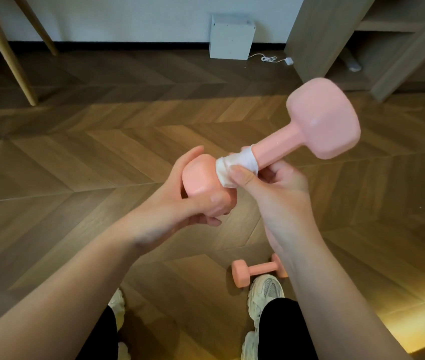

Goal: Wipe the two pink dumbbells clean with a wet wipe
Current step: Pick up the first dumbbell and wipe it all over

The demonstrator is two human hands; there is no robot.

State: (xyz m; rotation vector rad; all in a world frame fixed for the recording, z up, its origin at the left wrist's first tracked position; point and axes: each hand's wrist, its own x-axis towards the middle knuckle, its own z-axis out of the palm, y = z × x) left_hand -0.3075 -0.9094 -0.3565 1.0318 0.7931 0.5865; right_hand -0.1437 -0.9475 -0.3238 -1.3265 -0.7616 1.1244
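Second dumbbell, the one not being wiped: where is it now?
Head view, low and right of centre: the second dumbbell lies on the wood floor just ahead of the right shoe, one end hidden behind the right forearm.

1. Your left hand [180,203] grips the near head of the raised dumbbell [323,118], fingers curled beneath it.
2. Your right hand [271,188] pinches the wet wipe [234,165] round the handle, just beyond the left grip, thumb on top.
3. Past the wipe the handle is bare. The far head tilts up to the right, blurred.
4. Well below both grips, the second dumbbell [255,271] lies on the wooden floor [102,152] at the toe of your right shoe [266,289]. Your right forearm hides one head.
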